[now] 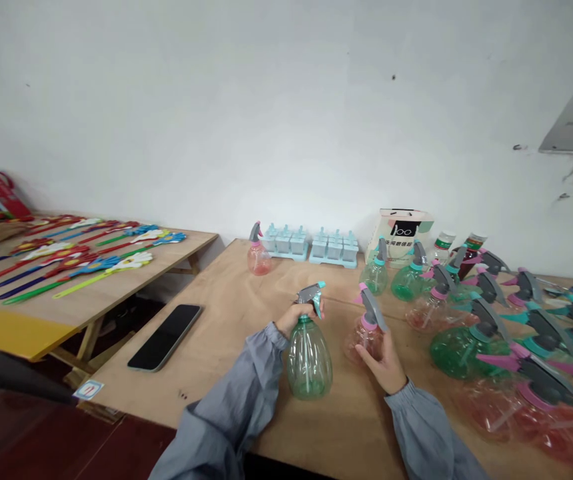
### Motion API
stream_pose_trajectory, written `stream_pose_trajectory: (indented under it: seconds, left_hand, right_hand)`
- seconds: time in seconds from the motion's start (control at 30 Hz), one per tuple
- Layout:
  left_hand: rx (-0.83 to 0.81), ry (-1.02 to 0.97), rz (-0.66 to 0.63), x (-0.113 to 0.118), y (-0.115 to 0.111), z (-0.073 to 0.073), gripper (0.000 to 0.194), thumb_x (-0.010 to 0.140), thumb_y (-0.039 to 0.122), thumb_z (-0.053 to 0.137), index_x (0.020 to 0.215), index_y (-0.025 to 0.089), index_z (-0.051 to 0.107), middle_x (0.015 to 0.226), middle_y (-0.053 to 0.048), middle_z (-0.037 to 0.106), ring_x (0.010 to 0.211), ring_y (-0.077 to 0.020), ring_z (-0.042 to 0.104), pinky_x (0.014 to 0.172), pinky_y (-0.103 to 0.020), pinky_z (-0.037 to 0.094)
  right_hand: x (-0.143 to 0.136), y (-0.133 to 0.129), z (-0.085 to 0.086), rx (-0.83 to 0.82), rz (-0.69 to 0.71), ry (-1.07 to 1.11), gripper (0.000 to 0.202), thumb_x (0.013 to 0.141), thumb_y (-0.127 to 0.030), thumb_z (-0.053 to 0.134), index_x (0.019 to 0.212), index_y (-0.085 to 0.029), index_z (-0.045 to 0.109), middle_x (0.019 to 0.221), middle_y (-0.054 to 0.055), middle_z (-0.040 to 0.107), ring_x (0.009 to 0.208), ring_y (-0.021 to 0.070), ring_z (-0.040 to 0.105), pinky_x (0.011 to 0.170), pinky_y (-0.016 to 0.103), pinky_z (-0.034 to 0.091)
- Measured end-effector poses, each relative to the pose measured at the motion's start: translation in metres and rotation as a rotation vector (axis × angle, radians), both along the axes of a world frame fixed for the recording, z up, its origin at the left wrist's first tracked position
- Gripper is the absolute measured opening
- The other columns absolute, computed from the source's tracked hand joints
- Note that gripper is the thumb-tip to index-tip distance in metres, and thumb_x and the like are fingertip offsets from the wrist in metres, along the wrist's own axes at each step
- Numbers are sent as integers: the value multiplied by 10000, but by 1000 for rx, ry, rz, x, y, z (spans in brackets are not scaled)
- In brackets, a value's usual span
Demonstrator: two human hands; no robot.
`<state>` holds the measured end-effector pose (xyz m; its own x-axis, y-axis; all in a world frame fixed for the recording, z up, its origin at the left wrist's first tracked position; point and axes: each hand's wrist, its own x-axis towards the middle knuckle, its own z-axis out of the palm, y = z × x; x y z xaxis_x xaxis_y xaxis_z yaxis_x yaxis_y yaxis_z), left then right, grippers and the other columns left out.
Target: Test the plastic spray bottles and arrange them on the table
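My left hand (296, 318) is wrapped round the neck of a clear green spray bottle (310, 363) with a grey and turquoise trigger head, held upright near the middle of the table. Just to its right, my right hand (385, 363) grips the side of a clear pink spray bottle (361, 337), thumb in front and the other fingers largely hidden. That bottle has a grey and pink head. Another pink spray bottle (259, 259) stands alone at the back left of the table.
Several green and pink spray bottles (459, 350) crowd the right side. Light-blue moulds (286, 241) and a printed box (397, 233) stand along the wall. A phone (165, 337) lies at left. Colourful hand-shaped sticks (86, 263) cover a second table.
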<state>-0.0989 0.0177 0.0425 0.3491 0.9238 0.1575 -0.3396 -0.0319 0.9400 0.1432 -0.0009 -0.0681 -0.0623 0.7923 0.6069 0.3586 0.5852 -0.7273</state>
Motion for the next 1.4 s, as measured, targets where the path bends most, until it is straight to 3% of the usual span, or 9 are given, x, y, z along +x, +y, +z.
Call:
stream_pose_trajectory:
  seconds: [0.27, 0.47, 0.67, 0.87, 0.93, 1.07, 1.17, 1.3, 1.4]
  left_hand:
    - [75, 61, -27, -1, -6, 5, 280, 533, 204, 597, 799, 170, 680, 826, -69, 713, 896, -223, 631, 794, -322, 425]
    - [111, 9, 76, 2, -3, 5, 141, 486, 237, 554, 601, 166, 593, 772, -69, 700, 761, -200, 617, 712, -322, 436]
    - [120, 72, 2, -4, -4, 1, 336, 524, 215, 587, 840, 174, 694, 858, -59, 720, 943, -243, 639, 871, -363, 416]
    - [183, 65, 60, -4, 1, -1, 180, 543, 258, 549, 670, 171, 642, 822, -77, 716, 942, -257, 652, 786, -346, 453]
    - [229, 153, 70, -10, -1, 2, 198, 566, 264, 562, 711, 174, 662, 853, -79, 720, 969, -263, 647, 825, -363, 466]
    - [396, 392, 291, -46, -4, 10, 326, 637, 276, 670, 953, 204, 698, 1047, -66, 715, 1098, -273, 609, 985, -395, 439]
    - [412, 401, 534, -89, 4, 13, 445, 686, 362, 701, 1100, 205, 653, 1106, -76, 700, 1020, -285, 656, 928, -419, 493]
    - [351, 389, 870, -147, 35, 9, 485, 631, 366, 753, 1067, 178, 656, 1066, -89, 714, 1006, -304, 662, 914, -430, 524]
    - [314, 395, 962, -180, 64, 2, 463, 608, 356, 750, 1009, 140, 666, 1070, -116, 705, 1012, -302, 664, 942, -445, 519]
  right_hand:
    - [0, -1, 3, 11, 3, -21, 553, 839, -400, 659, 1327, -272, 431, 1239, 103, 610, 1162, 261, 587, 1028, 527, 454]
    - [1, -1, 3, 19, -6, -23, 552, 840, -393, 663, 1325, -270, 432, 1236, 112, 605, 1153, 258, 590, 1021, 522, 467]
    - [1, 0, 1, 16, -7, -21, 575, 837, -412, 665, 1336, -261, 424, 1252, 118, 605, 1162, 261, 588, 1034, 538, 450]
    - [1, 0, 0, -5, -1, -5, 563, 837, -416, 665, 1328, -272, 429, 1251, 109, 607, 1165, 259, 585, 1046, 539, 439]
    - [1, 1, 0, -13, 21, 3, 565, 840, -415, 664, 1331, -272, 423, 1265, 111, 600, 1176, 259, 578, 1052, 537, 433]
    - [1, 1, -2, -16, 48, 20, 581, 841, -402, 667, 1349, -285, 408, 1284, 115, 588, 1195, 263, 565, 1066, 532, 422]
    - [1, 2, -2, -11, 28, 20, 581, 836, -398, 673, 1345, -289, 415, 1270, 119, 588, 1189, 271, 567, 1065, 545, 420]
    - [2, 1, -2, -2, 16, 3, 584, 838, -405, 663, 1352, -293, 410, 1275, 120, 580, 1192, 281, 561, 1057, 565, 420]
    - [2, 1, -2, 25, -8, -23, 584, 841, -406, 656, 1359, -290, 413, 1264, 119, 578, 1188, 283, 558, 1051, 568, 422]
